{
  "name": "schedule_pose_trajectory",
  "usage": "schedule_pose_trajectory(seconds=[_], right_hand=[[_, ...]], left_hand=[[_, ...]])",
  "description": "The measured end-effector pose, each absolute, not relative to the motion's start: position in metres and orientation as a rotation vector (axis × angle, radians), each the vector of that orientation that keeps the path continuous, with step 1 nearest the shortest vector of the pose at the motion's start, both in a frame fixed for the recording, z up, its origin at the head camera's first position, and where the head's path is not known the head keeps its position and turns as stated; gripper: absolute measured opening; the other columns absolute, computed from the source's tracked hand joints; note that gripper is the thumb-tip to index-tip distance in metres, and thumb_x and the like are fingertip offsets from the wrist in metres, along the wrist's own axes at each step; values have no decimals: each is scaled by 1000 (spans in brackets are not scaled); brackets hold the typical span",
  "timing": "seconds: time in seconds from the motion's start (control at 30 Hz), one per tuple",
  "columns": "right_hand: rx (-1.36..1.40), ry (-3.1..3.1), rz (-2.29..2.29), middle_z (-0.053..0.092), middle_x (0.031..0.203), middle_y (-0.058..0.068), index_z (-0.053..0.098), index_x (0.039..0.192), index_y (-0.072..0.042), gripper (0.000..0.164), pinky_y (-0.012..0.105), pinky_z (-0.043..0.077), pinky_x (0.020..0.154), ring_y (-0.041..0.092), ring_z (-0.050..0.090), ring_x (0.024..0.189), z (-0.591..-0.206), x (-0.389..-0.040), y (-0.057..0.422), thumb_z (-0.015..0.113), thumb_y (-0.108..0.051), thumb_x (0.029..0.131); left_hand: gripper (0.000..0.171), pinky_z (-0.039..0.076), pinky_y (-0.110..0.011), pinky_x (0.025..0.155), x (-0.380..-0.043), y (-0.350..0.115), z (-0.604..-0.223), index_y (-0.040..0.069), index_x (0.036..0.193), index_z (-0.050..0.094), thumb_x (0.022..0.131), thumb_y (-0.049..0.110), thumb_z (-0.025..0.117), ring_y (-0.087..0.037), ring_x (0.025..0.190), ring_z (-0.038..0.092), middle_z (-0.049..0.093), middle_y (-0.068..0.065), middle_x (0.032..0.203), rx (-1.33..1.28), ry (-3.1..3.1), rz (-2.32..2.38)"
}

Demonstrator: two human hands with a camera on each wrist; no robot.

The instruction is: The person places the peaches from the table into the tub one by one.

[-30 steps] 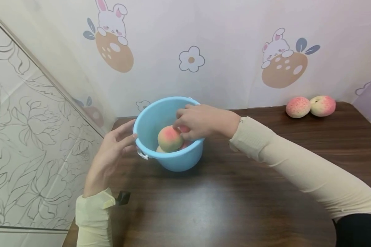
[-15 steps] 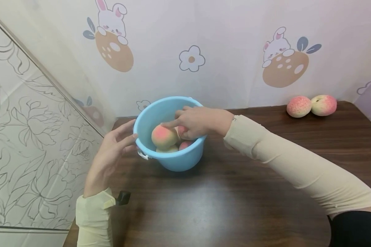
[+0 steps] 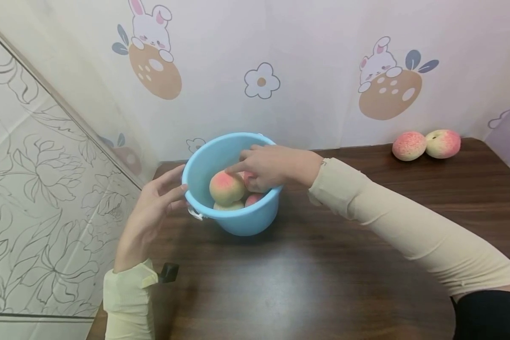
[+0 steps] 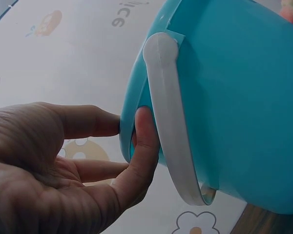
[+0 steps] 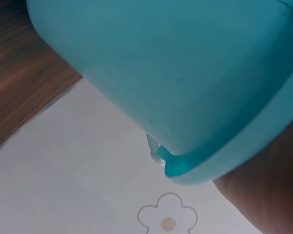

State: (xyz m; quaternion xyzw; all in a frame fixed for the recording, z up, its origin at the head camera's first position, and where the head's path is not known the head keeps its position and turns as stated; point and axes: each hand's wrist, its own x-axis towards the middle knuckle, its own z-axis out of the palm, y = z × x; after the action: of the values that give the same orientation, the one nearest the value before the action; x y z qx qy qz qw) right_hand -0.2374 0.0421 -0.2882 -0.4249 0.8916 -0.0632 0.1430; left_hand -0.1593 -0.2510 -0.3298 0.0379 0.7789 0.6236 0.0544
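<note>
A light blue bucket (image 3: 248, 222) with a white handle (image 4: 173, 126) holds several peaches. In the left wrist view my left hand (image 4: 83, 151) pinches the bucket's rim, with a fingertip tucked between rim and handle. My right hand (image 3: 269, 165) reaches over the bucket's right rim. Its index finger stretches out onto the top of the front peach (image 3: 226, 190), while the thumb hangs down beside another peach (image 3: 249, 178) partly hidden under the hand. Lower in the bucket lie a pale peach (image 3: 229, 206) and a pink one (image 3: 253, 199). The right wrist view shows mostly the bucket's outer wall.
Two more peaches, one speckled pink (image 3: 409, 146) and one yellow and pink (image 3: 443, 143), lie side by side at the table's back right. The dark wooden table (image 3: 323, 264) meets a patterned wall (image 3: 306, 94) behind the bucket. A flower-patterned panel (image 3: 46, 189) stands at left.
My right index finger has straightened out onto the front peach, which has shifted slightly left in the bucket since the earliest frame. The left hand has stayed on the rim.
</note>
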Motion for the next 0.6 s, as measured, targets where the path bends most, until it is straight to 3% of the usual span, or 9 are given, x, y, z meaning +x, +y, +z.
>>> schedule_pose_trajectory(seconds=[0.43,0.6], right_hand=[[-1514,2724,-388,65,137,7,63,144,-19,46,42,55,104,26,58,123,-280,-246,65,62,-12,99],[-1521,2822,-403,64,135,10,63,142,-16,43,46,56,104,29,59,122,-276,-250,82,62,-13,100]], left_hand=[[55,64,-26,92,-159,-252,-330,7,155,48,102,13,64,-12,114,72,48,-15,158,124,2368,1896],[56,63,-26,93,-160,-252,-331,6,155,48,102,13,65,-10,113,72,48,-15,158,123,2361,1903]])
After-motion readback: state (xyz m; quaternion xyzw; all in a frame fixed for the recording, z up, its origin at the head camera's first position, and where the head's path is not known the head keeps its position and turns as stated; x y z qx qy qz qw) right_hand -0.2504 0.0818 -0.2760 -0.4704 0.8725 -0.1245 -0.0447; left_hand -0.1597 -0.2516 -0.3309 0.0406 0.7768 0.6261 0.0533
